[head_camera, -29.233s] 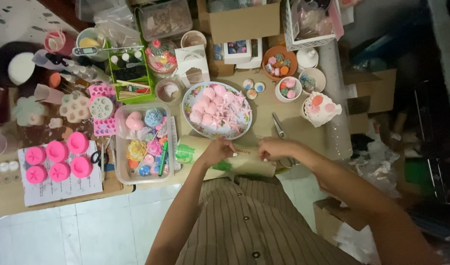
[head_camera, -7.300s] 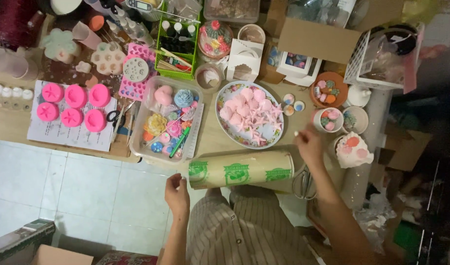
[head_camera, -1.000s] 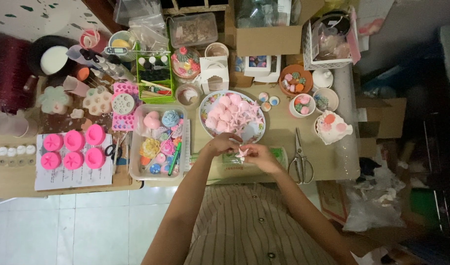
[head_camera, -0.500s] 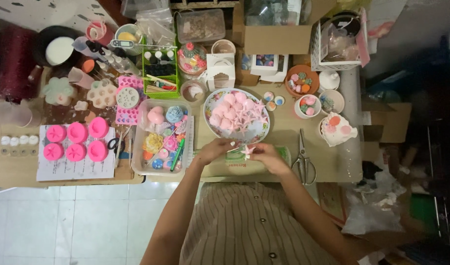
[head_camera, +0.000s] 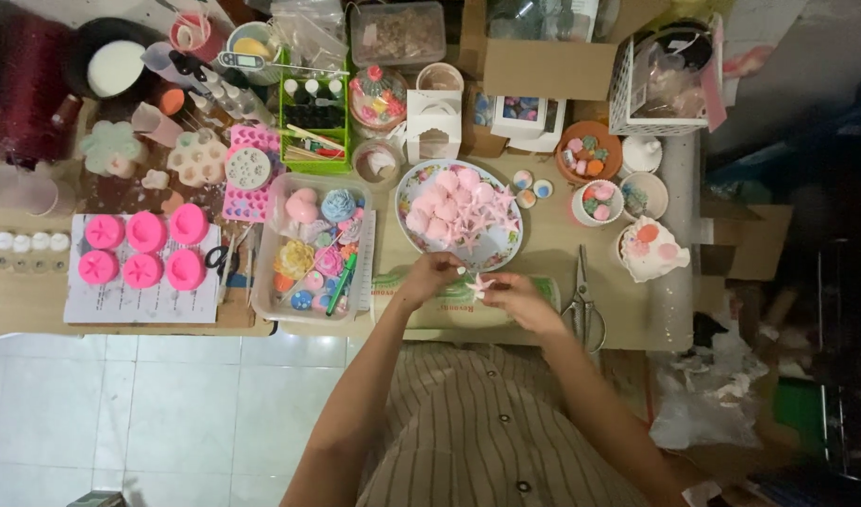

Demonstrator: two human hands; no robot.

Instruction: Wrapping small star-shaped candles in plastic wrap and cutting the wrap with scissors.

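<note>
my left hand (head_camera: 432,275) and right hand (head_camera: 517,299) meet over the near edge of the table, above a roll of wrapping film (head_camera: 459,302) lying flat. between the fingertips of both hands i hold a small pale pink star-shaped piece (head_camera: 477,284), likely a little moulded soap. both hands are curled nearly closed, pinching it at its points, the rest of the fingers tucked in

it looks very light, stiff rather than floppy, and thin in the arms, so i judge those points could snap or dent if squeezed. the better hold is at the thicker middle, with a soft pinch. its surface may be a bit waxy and slippery

just beyond my hands sits a patterned plate (head_camera: 410,178) heaped with pink soaps. scissors (head_camera: 581,302) lie just right of my right hand. a clear tray (head_camera: 267,299) of mixed coloured pieces is to my left, and further left pink round moulds (head_camera: 144,249) rest on a paper sheet

the star is tiny and partly covered by my fingers, so i cannot tell its exact shape or whether film is wrapped on it. the far table is too cluttered to read
</note>
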